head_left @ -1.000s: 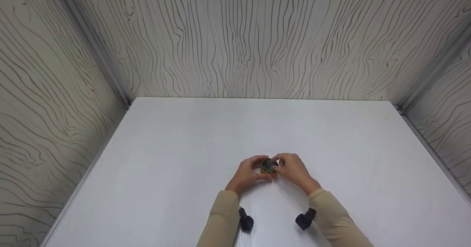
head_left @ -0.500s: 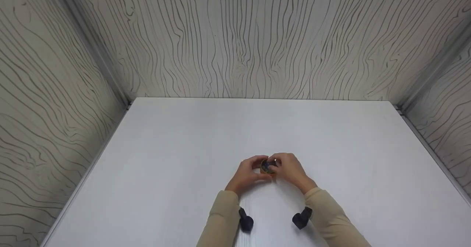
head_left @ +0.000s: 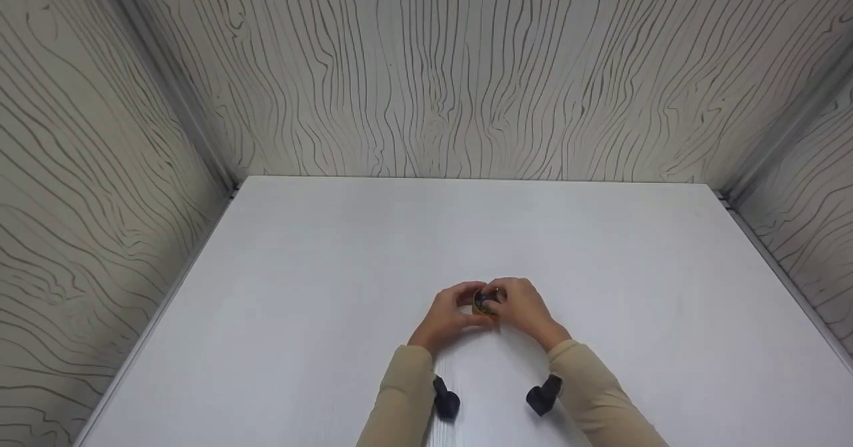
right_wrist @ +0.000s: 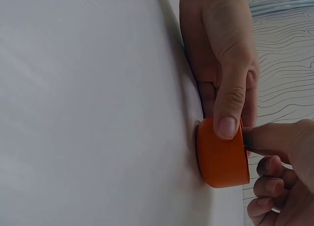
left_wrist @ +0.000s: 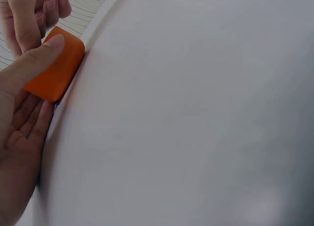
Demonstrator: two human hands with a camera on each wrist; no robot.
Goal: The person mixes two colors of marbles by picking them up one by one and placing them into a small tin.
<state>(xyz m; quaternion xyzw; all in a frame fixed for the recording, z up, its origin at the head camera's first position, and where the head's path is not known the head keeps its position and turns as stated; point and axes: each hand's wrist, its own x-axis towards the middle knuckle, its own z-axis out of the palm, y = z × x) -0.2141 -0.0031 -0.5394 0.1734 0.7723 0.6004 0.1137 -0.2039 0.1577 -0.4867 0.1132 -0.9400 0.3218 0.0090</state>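
A small round orange container (right_wrist: 223, 159) sits on the white table, dark-faced side up. My left hand (head_left: 445, 315) holds its side, the thumb (left_wrist: 49, 46) lying along the orange wall and the fingers round the far side. From the right, my right hand (head_left: 525, 308) reaches over the top. Its thumb and forefinger pinch at the dark round face (head_left: 480, 303), and the other fingers curl beside the rim in the right wrist view. Those fingertips cover much of the dark face, so what they pinch there is partly hidden.
The white table (head_left: 333, 247) spreads around both hands. Walls with a wood-grain pattern (head_left: 426, 74) enclose it at the back and sides. A black wrist camera (head_left: 446, 400) is strapped at the left sleeve, another black camera (head_left: 543, 397) at the right.
My right hand has moved slightly left and turned a little over the container, and its fingers now cover more of the dark face. The left hand and the container have stayed put.
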